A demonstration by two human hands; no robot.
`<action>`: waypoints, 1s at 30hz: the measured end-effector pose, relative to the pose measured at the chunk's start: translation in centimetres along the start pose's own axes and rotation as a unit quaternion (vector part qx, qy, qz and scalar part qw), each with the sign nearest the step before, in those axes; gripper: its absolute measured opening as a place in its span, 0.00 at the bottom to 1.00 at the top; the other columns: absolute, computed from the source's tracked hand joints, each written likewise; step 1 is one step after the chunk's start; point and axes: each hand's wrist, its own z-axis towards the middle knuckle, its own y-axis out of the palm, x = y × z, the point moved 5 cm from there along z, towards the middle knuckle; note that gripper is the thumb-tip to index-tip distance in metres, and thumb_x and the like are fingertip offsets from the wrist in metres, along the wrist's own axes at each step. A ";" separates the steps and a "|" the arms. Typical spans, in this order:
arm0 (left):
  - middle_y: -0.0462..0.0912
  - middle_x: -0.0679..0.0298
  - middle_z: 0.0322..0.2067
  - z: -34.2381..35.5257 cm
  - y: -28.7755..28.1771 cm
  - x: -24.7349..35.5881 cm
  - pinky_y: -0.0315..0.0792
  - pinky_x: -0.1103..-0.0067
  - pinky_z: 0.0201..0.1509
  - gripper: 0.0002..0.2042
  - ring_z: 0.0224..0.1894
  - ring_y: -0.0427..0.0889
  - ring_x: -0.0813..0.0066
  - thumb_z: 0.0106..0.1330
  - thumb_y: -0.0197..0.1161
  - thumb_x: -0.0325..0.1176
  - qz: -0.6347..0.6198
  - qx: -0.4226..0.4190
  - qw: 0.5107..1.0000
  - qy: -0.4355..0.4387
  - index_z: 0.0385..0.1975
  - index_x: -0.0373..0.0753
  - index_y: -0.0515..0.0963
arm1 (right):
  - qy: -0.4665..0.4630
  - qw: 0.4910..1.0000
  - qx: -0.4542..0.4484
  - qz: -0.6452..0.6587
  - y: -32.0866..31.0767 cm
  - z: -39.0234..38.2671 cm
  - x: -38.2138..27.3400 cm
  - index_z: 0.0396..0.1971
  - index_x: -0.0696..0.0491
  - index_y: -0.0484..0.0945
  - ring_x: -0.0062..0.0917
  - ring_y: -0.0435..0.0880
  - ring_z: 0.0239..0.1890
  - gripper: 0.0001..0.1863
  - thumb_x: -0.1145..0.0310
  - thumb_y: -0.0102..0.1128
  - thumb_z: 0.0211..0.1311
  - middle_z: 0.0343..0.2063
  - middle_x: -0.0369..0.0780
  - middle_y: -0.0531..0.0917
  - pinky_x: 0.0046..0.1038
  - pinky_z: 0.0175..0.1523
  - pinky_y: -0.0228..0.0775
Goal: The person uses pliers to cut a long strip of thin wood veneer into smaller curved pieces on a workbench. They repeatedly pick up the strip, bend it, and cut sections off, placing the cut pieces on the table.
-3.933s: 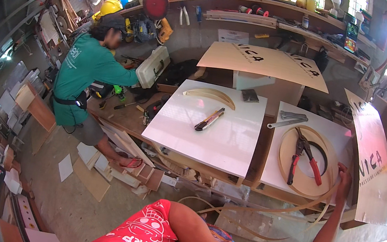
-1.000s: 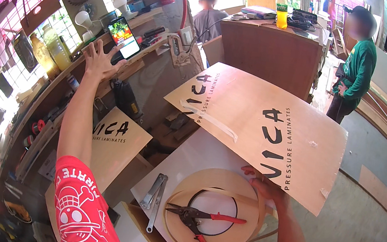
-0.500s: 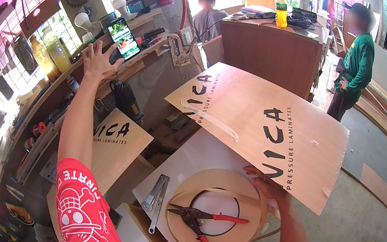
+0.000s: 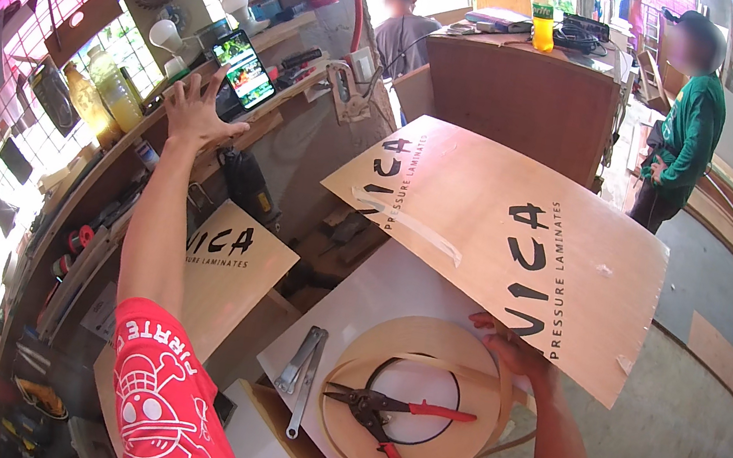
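My left hand (image 4: 196,112) reaches to a phone (image 4: 244,70) propped on the wall shelf, fingers spread, one fingertip at its lit screen. My right hand (image 4: 505,349) is curled beneath the lower edge of a printed laminate sheet (image 4: 594,291), beside a coil of wooden edging strip (image 4: 342,446); what its fingers grip is partly hidden. Red-handled snips (image 4: 440,411) lie open across the coil, on a white board (image 4: 383,279). Two grey metal tools (image 4: 300,366) lie left of the coil. A second printed sheet (image 4: 242,272) lies under my left forearm.
A person in green (image 4: 688,135) stands at the right; another in grey (image 4: 402,45) is at the back window. A brown cabinet (image 4: 512,109) carries a yellow drink bottle (image 4: 541,30) and cables. Bottles (image 4: 121,93) and tools crowd the left shelf. Loose panels (image 4: 729,369) lie on the floor.
My view has turned right since the oldest frame, and my left hand has gone up to the phone. Lately its fingers have shifted slightly and the screen picture has changed.
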 end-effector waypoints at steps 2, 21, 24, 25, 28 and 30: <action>0.59 0.55 0.78 0.2 0.3 0.1 0.58 0.41 0.78 0.65 0.78 0.60 0.40 0.47 0.78 0.72 0.006 -0.005 1.000 -0.014 0.84 0.78 0.41 | 0.018 0.999 -0.001 -0.029 -0.1 0.0 -0.1 0.65 0.56 0.80 0.31 0.81 0.65 0.29 0.79 0.57 0.61 0.62 0.42 0.84 0.39 0.74 0.72; 0.50 0.50 0.84 1.9 1.5 0.5 0.53 0.35 0.81 0.69 0.82 0.51 0.29 0.46 0.85 0.65 0.015 -0.046 0.997 -0.066 0.84 0.81 0.37 | -0.010 0.999 0.004 -0.033 0.0 -0.4 -0.5 0.66 0.55 0.79 0.32 0.79 0.69 0.31 0.77 0.54 0.60 0.64 0.41 0.83 0.39 0.76 0.69; 0.49 0.50 0.84 2.1 1.8 1.0 0.55 0.35 0.80 0.68 0.82 0.52 0.29 0.47 0.85 0.66 0.021 -0.052 0.996 -0.062 0.84 0.81 0.38 | -0.015 0.999 0.000 -0.053 -0.1 -0.9 -1.0 0.67 0.55 0.79 0.33 0.79 0.69 0.30 0.75 0.55 0.61 0.65 0.42 0.83 0.39 0.76 0.69; 0.50 0.49 0.84 2.1 1.7 0.7 0.56 0.35 0.79 0.68 0.82 0.52 0.29 0.47 0.85 0.65 0.025 -0.050 0.997 -0.062 0.84 0.81 0.38 | 0.011 0.998 -0.011 -0.058 0.0 -0.5 -0.9 0.68 0.56 0.77 0.33 0.78 0.70 0.31 0.75 0.55 0.62 0.66 0.43 0.82 0.40 0.77 0.68; 0.49 0.48 0.83 2.3 1.5 0.7 0.57 0.33 0.78 0.68 0.82 0.52 0.29 0.46 0.86 0.64 0.030 -0.059 0.996 -0.065 0.83 0.81 0.39 | -0.008 0.998 -0.023 -0.062 0.1 -0.6 -0.7 0.69 0.56 0.75 0.34 0.78 0.71 0.32 0.74 0.55 0.62 0.66 0.44 0.81 0.40 0.77 0.68; 0.49 0.47 0.83 2.2 1.0 0.8 0.57 0.33 0.78 0.68 0.82 0.52 0.28 0.45 0.87 0.64 0.027 -0.063 0.995 -0.067 0.83 0.81 0.40 | -0.001 0.998 -0.027 -0.061 0.0 -0.3 -0.2 0.70 0.57 0.74 0.35 0.77 0.71 0.32 0.74 0.55 0.62 0.66 0.44 0.81 0.40 0.77 0.68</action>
